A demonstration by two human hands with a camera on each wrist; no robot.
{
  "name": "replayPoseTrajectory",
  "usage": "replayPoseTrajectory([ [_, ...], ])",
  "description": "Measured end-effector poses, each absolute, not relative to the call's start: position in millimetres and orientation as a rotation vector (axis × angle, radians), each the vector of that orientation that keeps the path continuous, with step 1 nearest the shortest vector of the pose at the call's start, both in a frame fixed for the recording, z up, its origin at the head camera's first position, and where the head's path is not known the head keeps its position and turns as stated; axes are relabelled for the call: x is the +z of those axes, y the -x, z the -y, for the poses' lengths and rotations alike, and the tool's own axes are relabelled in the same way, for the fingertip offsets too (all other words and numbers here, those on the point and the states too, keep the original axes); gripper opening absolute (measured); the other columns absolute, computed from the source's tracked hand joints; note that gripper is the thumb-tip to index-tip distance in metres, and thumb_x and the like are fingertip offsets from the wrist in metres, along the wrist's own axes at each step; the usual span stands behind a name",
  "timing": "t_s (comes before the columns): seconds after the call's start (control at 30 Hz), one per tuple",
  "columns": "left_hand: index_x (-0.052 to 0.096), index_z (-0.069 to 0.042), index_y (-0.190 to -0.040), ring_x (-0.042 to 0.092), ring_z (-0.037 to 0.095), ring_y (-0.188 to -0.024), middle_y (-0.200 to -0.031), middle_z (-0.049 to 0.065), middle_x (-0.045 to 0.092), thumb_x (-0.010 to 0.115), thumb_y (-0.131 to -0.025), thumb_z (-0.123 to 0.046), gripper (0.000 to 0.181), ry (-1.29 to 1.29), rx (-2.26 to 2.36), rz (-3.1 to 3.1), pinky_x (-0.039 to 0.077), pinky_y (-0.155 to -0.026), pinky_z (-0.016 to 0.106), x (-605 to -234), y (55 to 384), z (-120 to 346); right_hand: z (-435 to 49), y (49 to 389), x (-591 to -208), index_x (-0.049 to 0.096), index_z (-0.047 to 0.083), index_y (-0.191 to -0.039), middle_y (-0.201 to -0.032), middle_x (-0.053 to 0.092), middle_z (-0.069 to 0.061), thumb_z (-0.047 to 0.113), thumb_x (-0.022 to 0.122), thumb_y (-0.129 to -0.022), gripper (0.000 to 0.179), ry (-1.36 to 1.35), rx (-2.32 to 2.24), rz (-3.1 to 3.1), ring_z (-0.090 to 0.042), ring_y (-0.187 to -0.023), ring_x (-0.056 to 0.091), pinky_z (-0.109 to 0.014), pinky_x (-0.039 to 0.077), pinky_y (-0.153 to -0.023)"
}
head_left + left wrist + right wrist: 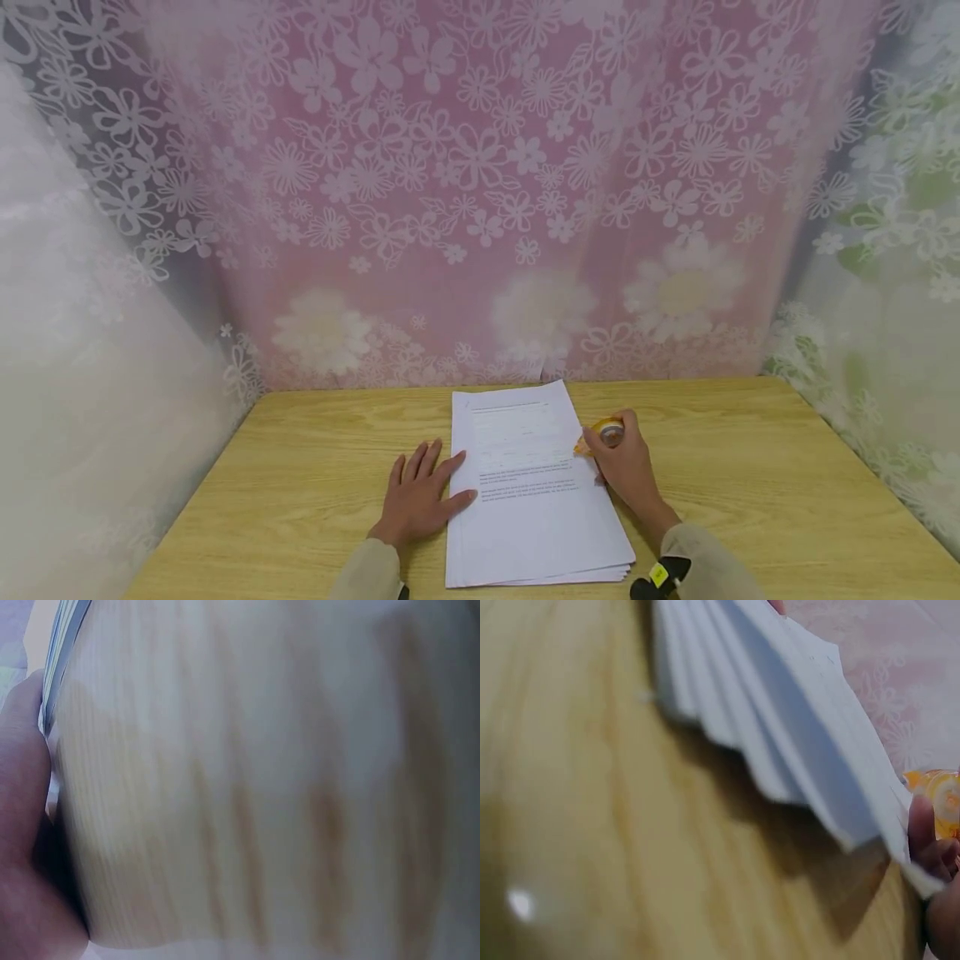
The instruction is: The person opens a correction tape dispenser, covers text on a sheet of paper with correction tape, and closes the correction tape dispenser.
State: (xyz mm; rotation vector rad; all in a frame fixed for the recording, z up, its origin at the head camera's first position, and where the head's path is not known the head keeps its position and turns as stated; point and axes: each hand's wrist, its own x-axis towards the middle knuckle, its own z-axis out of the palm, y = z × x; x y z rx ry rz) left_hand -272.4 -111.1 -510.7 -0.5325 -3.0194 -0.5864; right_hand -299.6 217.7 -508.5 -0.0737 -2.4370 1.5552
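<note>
A stack of printed white paper [536,537] lies lengthwise on the wooden table. Along its left edge rests my left hand [423,500], fingers spread, with the thumb and index fingertips on the top sheet. My right hand [630,471] pinches an orange see-through correction tape [611,432] over the stack's right edge, its tip pointing left at the printed lines. In the right wrist view, the sheets [862,761] fan apart at their edges beside the correction tape [934,795]. The left wrist view catches the left hand [19,795] against the paper's edge [64,656].
The wood-grain table [300,467] spreads out on both sides of the stack. A pink floral curtain [480,208] hangs behind its far edge, with pale sheeting [90,375] at the left and floral sheeting [892,333] at the right.
</note>
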Motion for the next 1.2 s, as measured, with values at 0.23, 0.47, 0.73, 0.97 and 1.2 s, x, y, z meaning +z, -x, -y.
replayPoseTrajectory([
  [0.23, 0.042, -0.029, -0.146, 0.014, 0.032, -0.142, -0.155, 0.009, 0.024, 0.042, -0.09, -0.068, 0.068, 0.523, -0.58, 3.023, 0.004, -0.108, 0.058, -512, 273, 110, -212, 296, -505, 0.04, 0.0, -0.123, -0.096, 0.057, -0.016, 0.037, 0.066, -0.09, 0.057, 0.02, 1.49, 2.433, -0.02, -0.075, 0.058, -0.028, 0.049, -0.063],
  [0.47, 0.041, -0.028, -0.147, 0.014, 0.033, -0.142, -0.155, 0.011, 0.023, 0.042, -0.092, -0.065, 0.067, 0.539, -0.577, 3.063, 0.006, -0.109, 0.059, -503, 269, 108, -210, 293, -499, 0.044, 0.0, -0.12, -0.098, 0.057, -0.016, 0.038, 0.068, -0.088, 0.055, 0.04, 1.426, 2.407, -0.021, -0.077, 0.057, -0.029, 0.049, -0.065],
  [0.73, 0.042, -0.029, -0.146, 0.015, 0.033, -0.142, -0.155, 0.011, 0.024, 0.042, -0.091, -0.066, 0.066, 0.525, -0.558, 3.046, 0.006, -0.108, 0.059, -508, 273, 108, -207, 294, -501, 0.041, 0.005, -0.118, -0.097, 0.056, -0.016, 0.039, 0.069, -0.088, 0.054, 0.019, 1.527, 2.469, -0.02, -0.07, 0.056, -0.028, 0.05, -0.056],
  [0.97, 0.04, -0.029, -0.147, 0.013, 0.032, -0.143, -0.156, 0.01, 0.022, 0.04, -0.091, -0.068, 0.068, 0.524, -0.558, 3.067, 0.005, -0.109, 0.059, -508, 272, 109, -202, 295, -503, 0.04, 0.006, -0.118, -0.096, 0.054, -0.015, 0.033, 0.07, -0.088, 0.051, 0.031, 1.551, 2.522, -0.019, -0.058, 0.054, -0.03, 0.049, -0.044],
  [1.2, 0.041, -0.029, -0.146, 0.014, 0.033, -0.142, -0.155, 0.011, 0.023, 0.041, -0.091, -0.067, 0.067, 0.527, -0.575, 3.047, 0.005, -0.108, 0.059, -508, 273, 109, -202, 298, -506, 0.04, 0.003, -0.118, -0.099, 0.054, -0.016, 0.038, 0.069, -0.088, 0.054, 0.007, 1.505, 2.538, -0.02, -0.066, 0.055, -0.029, 0.05, -0.05],
])
